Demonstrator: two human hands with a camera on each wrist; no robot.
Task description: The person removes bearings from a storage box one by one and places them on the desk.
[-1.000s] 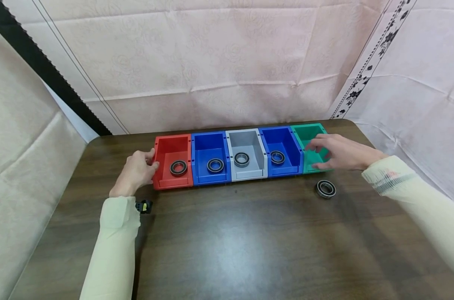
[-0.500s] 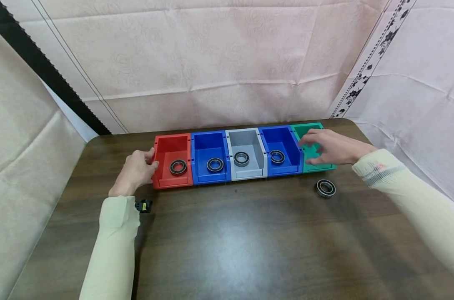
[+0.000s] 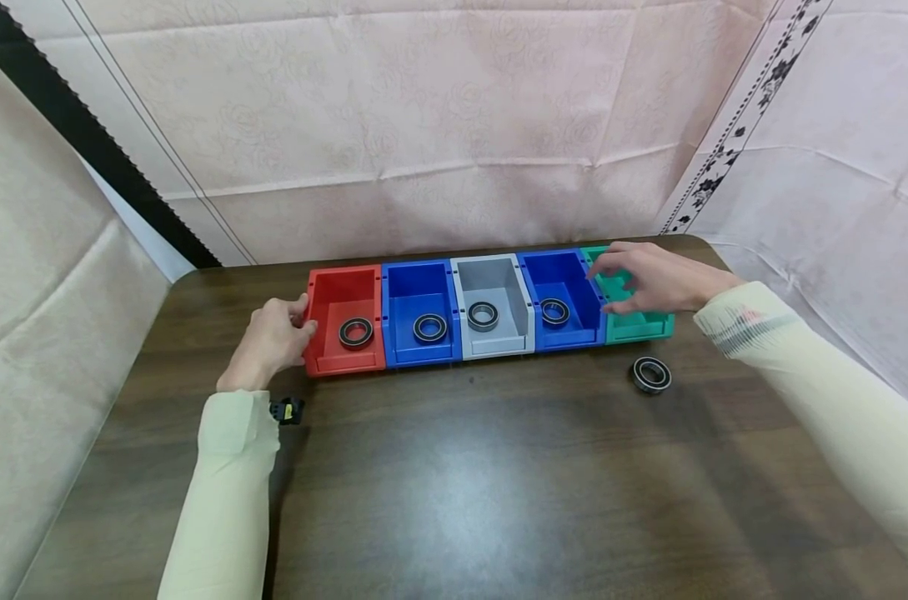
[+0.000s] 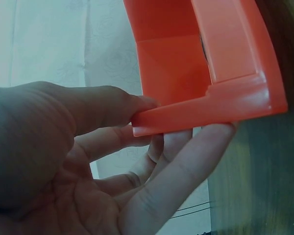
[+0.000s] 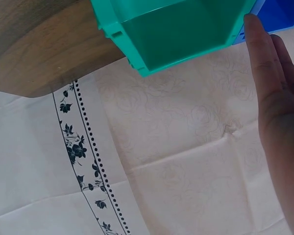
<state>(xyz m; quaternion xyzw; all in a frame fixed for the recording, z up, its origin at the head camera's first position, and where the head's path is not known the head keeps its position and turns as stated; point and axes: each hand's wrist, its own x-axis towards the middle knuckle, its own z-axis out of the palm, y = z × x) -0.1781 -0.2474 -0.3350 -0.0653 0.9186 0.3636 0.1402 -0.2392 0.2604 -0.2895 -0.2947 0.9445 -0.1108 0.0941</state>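
The left hand (image 3: 272, 337), left of centre in the head view, pinches the outer side wall of the red bin (image 3: 341, 293); in its wrist view the thumb lies at the rim and the fingers bear against the outside. Rightward from there, side by side, run a left blue bin (image 3: 418, 285), a grey bin (image 3: 487, 279), a right blue bin (image 3: 553, 272) and a green bin (image 3: 639, 330). One black-and-silver ring lies flat in each of the first four: the first ring (image 3: 356, 346) in red, the second ring (image 3: 429, 341), the third ring (image 3: 483, 328), the fourth ring (image 3: 554, 323). The right hand (image 3: 652, 277), right of centre, is over the green bin, thumb and fingers wide apart with nothing between them; whether a fingertip touches a bin wall I cannot tell. A loose ring (image 3: 651, 390) lies on the brown table (image 3: 454, 475), just below the green bin in the frame. Pale patterned cloth (image 3: 423, 100) fills the top.
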